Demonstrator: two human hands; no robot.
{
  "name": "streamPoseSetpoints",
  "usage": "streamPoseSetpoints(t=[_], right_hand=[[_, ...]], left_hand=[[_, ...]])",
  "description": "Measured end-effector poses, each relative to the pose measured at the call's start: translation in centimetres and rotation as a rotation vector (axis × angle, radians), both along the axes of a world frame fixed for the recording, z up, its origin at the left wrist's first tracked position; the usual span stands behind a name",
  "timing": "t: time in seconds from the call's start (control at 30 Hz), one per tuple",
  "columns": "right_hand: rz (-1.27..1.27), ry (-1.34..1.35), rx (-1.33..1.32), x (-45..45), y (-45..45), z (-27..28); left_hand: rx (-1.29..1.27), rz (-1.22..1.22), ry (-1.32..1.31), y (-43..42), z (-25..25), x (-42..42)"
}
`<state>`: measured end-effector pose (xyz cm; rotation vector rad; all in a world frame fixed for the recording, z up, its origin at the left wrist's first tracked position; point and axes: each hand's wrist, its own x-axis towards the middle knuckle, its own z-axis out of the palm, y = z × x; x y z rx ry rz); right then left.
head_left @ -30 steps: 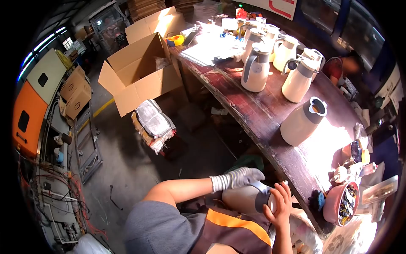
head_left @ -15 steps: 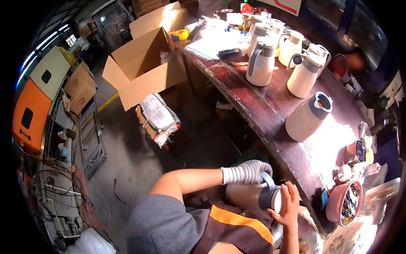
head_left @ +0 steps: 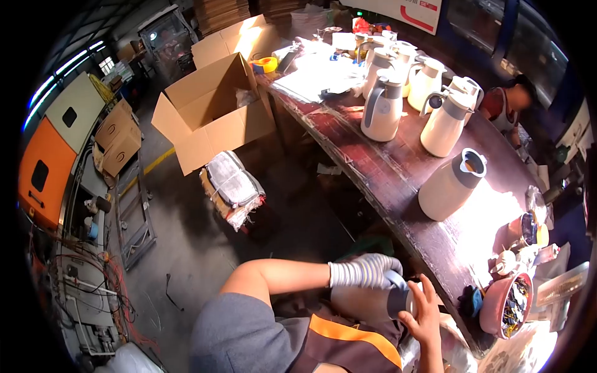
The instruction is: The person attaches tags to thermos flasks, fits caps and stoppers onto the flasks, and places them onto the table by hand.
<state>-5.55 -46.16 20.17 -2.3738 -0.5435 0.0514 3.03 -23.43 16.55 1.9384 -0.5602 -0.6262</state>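
Observation:
A beige thermos jug (head_left: 360,301) with a grey collar lies on its side across my lap. My left hand (head_left: 364,271), in a striped knit glove, is closed around its grey handle (head_left: 394,279). My bare right hand (head_left: 425,311) grips the lid end at the right, thumb and fingers on opposite sides; it covers most of the white lid. On the bench (head_left: 336,127) in front stands another beige jug (head_left: 446,191) without a lid, its mouth open upward. Several lidded jugs stand farther back, among them a handled jug (head_left: 382,115).
An open carton (head_left: 217,133) and a bundle of cloth (head_left: 233,180) are left of the bench. A pink bowl (head_left: 494,304) of small parts sits at the bench's right end. Yellow tape (head_left: 264,64) lies at the far corner. Another person (head_left: 500,105) is behind the bench.
My right hand has closed further over the lid, hiding more of its white top. The left hand keeps its hold on the handle. The whole view has shifted slightly.

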Motion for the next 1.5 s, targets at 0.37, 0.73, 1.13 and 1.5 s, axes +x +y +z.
streamPoseSetpoints(t=[0.37, 0.73, 1.13, 1.5], right_hand=[[-0.267, 0.158, -0.008, -0.8, 0.0, -0.8], [0.120, -0.307, -0.031, -0.5, 1.5, 0.0], [-0.249, -0.248, 0.243, -0.2, -7.6, -0.7], [-1.153, -0.410, -0.686, 2.4, -32.5, -0.6]], left_hand=[[-0.065, -0.130, -0.114, -1.2, -0.1, -2.9], [-0.110, -0.223, 0.157, 1.7, -2.6, 2.2], [-0.144, -0.150, 0.716, -4.0, 2.8, -4.0], [-0.432, 0.175, 0.853, -8.7, 1.2, -1.3]])
